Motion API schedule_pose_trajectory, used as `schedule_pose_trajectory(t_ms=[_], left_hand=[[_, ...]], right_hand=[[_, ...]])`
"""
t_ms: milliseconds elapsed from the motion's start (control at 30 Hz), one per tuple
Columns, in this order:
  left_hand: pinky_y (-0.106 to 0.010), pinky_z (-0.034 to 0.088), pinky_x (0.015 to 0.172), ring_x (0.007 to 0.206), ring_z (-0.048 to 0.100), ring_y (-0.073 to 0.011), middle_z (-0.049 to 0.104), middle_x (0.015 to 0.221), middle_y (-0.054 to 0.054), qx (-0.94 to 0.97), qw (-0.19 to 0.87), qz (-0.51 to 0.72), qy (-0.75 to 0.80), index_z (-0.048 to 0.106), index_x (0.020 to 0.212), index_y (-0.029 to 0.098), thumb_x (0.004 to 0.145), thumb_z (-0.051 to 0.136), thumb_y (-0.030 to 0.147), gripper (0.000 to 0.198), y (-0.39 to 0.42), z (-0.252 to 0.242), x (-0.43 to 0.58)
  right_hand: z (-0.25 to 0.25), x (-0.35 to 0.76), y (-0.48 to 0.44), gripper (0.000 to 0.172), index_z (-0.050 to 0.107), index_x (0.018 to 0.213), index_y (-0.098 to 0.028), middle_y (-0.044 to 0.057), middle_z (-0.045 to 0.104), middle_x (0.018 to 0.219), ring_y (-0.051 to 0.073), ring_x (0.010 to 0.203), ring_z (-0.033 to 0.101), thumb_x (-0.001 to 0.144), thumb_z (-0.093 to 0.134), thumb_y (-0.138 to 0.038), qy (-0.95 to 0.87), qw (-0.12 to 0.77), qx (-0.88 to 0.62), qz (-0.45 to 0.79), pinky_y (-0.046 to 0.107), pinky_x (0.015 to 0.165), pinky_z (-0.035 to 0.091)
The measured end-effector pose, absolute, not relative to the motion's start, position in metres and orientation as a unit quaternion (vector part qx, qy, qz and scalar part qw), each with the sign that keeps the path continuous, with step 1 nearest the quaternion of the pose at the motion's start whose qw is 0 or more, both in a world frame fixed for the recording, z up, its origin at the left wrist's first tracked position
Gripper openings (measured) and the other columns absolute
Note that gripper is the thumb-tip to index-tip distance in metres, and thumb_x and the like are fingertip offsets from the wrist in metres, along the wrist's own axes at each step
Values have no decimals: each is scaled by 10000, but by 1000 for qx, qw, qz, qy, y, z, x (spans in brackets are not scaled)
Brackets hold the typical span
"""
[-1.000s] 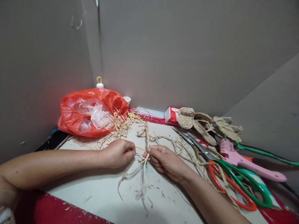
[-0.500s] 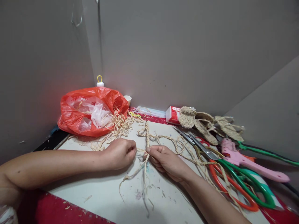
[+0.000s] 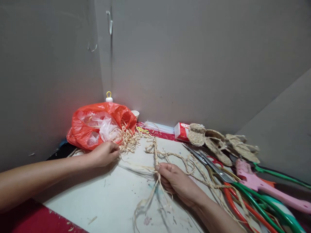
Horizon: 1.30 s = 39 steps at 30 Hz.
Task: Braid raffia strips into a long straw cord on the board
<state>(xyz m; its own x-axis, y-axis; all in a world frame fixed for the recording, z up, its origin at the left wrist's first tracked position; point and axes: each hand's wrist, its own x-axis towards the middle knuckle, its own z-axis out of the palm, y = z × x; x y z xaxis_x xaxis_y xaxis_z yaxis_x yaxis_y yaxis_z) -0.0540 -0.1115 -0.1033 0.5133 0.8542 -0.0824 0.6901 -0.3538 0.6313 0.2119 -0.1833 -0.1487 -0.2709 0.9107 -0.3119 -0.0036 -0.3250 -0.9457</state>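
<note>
My right hand [image 3: 173, 181] pinches a pale raffia braid [image 3: 155, 152] between thumb and fingers, just where the plaiting ends. Loose raffia strands [image 3: 145, 204] fan out below that pinch onto the white board. Another raffia strand [image 3: 138, 167] runs leftward from the same spot toward my left hand [image 3: 105, 153]. The left fingers are closed together at the strand's far end, beside a tangled raffia pile [image 3: 130, 139]; the exact grip is partly hidden. The upper part of the braid lies on the board, pointing away from me.
A red plastic bag [image 3: 80, 129] stands behind my left hand. Scissors with orange and green handles [image 3: 252, 197], a pink glue gun [image 3: 257, 181] and woven straw pieces [image 3: 216, 145] crowd the right. A longer braid [image 3: 187, 161] curls across the board [image 3: 80, 204]. A paper cup [image 3: 135, 114] stands behind.
My left hand has moved left and away from the braid, drawing a strand out sideways. My right hand keeps its pinch. The whole view has shifted slightly, with the scene lower in the picture.
</note>
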Motion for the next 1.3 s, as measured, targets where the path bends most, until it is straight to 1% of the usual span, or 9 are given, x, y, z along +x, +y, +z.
schedule_pose_trajectory(t_ms=[100, 167, 267, 333, 433, 533, 833, 1033, 1300], left_hand=[[-263, 295, 592, 631, 468, -149, 561, 711, -41, 834, 89, 123, 530, 577, 734, 171, 819, 464, 309, 198, -108, -86, -68], [-289, 353, 678, 761, 530, -188, 617, 881, -84, 846, 31, 178, 502, 610, 907, 175, 848, 427, 303, 231, -115, -74, -61], [-311, 390, 845, 972, 554, -211, 621, 1101, -107, 862, 162, 231, 420, 575, 1105, 166, 860, 419, 309, 323, -133, -68, -27], [-321, 411, 850, 1026, 544, -239, 587, 1186, -139, 851, 276, 199, 399, 530, 1189, 134, 815, 499, 364, 441, -142, -75, 1], [-267, 440, 663, 769, 580, -191, 653, 910, -94, 833, 417, 109, 347, 584, 1029, 116, 793, 510, 343, 335, -147, -97, 35], [-224, 387, 545, 576, 482, -121, 579, 682, -19, 796, 501, 78, 331, 577, 846, 123, 843, 414, 316, 253, -144, -114, 48], [-221, 296, 564, 550, 381, -103, 455, 581, 28, 876, 344, 113, 318, 523, 673, 164, 852, 388, 221, 231, -142, -118, 42], [-194, 319, 577, 592, 403, -90, 432, 595, 45, 821, 459, 132, 313, 465, 622, 161, 826, 386, 193, 221, -136, -128, 45], [-182, 334, 560, 562, 406, -76, 473, 606, 52, 773, 541, 114, 312, 570, 725, 150, 832, 396, 237, 222, -131, -131, 40]], right_hand=[[-149, 211, -183, 426, 353, 604, -207, -113, 271, 431, 44, 376, 136, 783, 587, -515, -460, 353, -480, 658, 232, 381, 70], [-150, 211, -183, 421, 359, 601, -205, -111, 276, 429, 42, 374, 143, 791, 584, -506, -464, 349, -481, 657, 231, 379, 71], [-150, 210, -184, 418, 364, 600, -203, -111, 287, 428, 39, 367, 153, 790, 591, -498, -463, 346, -487, 655, 225, 372, 76], [-150, 210, -184, 426, 360, 600, -204, -115, 285, 425, 37, 361, 150, 776, 602, -508, -458, 352, -489, 654, 220, 368, 81], [-147, 210, -185, 425, 377, 611, -204, -125, 262, 410, 38, 358, 129, 760, 607, -529, -452, 356, -488, 656, 217, 365, 77], [-146, 211, -184, 399, 426, 630, -194, -123, 273, 398, 41, 356, 132, 767, 597, -527, -461, 350, -489, 652, 218, 361, 78], [-148, 215, -183, 419, 391, 617, -197, -109, 268, 441, 49, 388, 151, 798, 577, -526, -479, 360, -477, 643, 223, 376, 93], [-148, 220, -183, 384, 413, 656, -189, -101, 285, 471, 53, 402, 177, 870, 506, -494, -515, 328, -481, 629, 218, 393, 126], [-145, 225, -183, 323, 498, 723, -170, -88, 289, 506, 68, 445, 204, 896, 489, -443, -559, 290, -472, 617, 221, 429, 168]])
